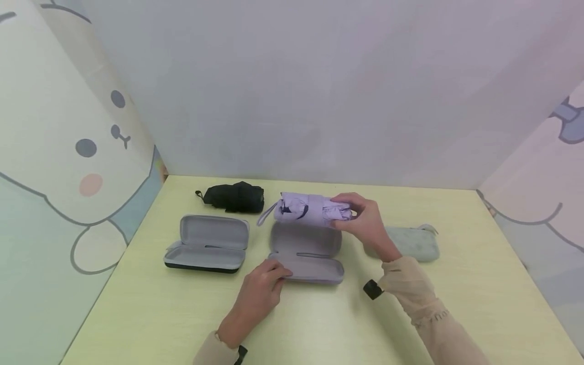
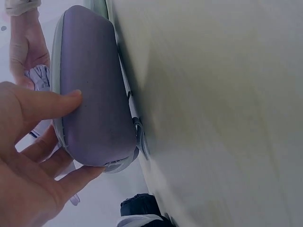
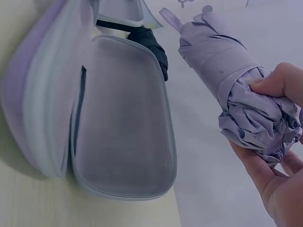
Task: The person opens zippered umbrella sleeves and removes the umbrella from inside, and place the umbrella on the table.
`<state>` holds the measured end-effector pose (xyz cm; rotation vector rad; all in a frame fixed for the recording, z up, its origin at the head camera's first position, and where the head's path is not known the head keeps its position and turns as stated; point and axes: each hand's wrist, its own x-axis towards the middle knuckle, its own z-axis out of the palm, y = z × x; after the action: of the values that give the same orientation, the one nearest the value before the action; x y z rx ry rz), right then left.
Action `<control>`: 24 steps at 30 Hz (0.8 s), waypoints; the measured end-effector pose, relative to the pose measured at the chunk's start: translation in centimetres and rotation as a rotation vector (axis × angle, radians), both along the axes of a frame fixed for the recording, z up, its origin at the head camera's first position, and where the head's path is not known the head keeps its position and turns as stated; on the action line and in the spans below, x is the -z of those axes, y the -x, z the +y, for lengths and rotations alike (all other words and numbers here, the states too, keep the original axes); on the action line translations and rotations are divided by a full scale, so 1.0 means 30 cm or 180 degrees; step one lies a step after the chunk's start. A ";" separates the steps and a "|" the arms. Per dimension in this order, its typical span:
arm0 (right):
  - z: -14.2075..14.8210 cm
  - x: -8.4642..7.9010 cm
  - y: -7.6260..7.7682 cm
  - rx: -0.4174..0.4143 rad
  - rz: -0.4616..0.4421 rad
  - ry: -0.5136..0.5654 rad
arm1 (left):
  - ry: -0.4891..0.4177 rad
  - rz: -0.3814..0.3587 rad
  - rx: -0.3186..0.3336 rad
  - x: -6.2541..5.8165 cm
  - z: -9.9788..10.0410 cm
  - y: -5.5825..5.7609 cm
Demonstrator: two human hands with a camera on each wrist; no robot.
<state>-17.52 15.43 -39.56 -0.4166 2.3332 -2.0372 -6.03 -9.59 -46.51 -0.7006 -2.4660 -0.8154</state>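
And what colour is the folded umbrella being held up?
The umbrella is pale lilac with dark markings, seen best in the head view.

Crinkled cloth umbrella (image 1: 301,210); smooth, matt lilac case (image 2: 97,90).

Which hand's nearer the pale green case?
Right. The right hand, gripping the lilac folded umbrella, is up and left of the pale green case in the head view. The left hand is farther left, gripping the open lilac case.
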 end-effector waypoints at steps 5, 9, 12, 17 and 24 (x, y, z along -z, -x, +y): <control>-0.002 0.000 0.040 0.0111 -0.0070 -0.0130 | -0.0028 -0.0009 0.0026 0.005 -0.001 -0.003; 0.002 0.043 0.086 0.0099 -0.0104 -0.0107 | -0.0067 -0.0043 0.0045 0.007 -0.001 -0.003; -0.003 0.054 0.109 0.0093 -0.0122 -0.0096 | -0.0078 -0.0050 0.0038 0.009 -0.001 -0.003; -0.014 0.077 0.149 0.0120 -0.0187 -0.0053 | -0.0091 -0.0017 0.0047 0.011 -0.003 -0.004; -0.028 0.115 0.211 0.0086 -0.0346 -0.0037 | -0.0068 -0.0044 0.0027 0.010 -0.005 -0.002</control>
<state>-23.86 14.58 -43.01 -0.2681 2.2985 -2.0026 -5.97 -9.75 -46.82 -0.7006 -2.4646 -0.8514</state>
